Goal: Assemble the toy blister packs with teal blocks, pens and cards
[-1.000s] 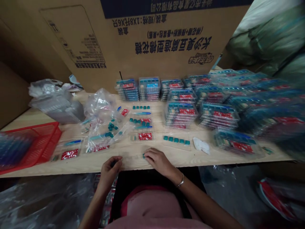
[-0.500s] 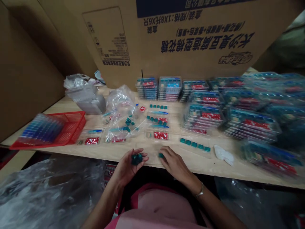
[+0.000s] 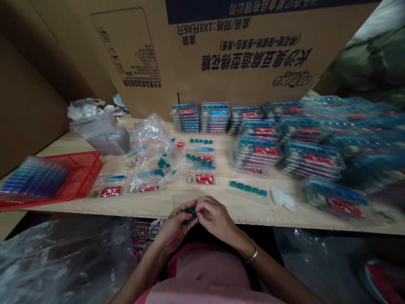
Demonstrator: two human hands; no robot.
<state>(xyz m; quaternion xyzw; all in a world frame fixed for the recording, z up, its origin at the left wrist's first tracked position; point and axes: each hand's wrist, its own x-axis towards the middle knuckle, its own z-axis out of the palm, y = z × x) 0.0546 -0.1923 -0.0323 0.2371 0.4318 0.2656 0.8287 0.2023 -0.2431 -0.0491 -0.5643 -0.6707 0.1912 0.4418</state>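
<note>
Small, dark teal pieces (image 3: 190, 213) sit in my curled left hand (image 3: 175, 226); my right hand's (image 3: 218, 218) fingertips bunch beside them, pinching one or not, I can't tell. Pale wood table (image 3: 253, 213), printed brown carton (image 3: 247, 84) behind.

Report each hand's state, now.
Left hand: curled closed, holding small dark teal pieces.
Right hand: fingers bent in at those pieces; whether it grips one cannot be told.
</note>
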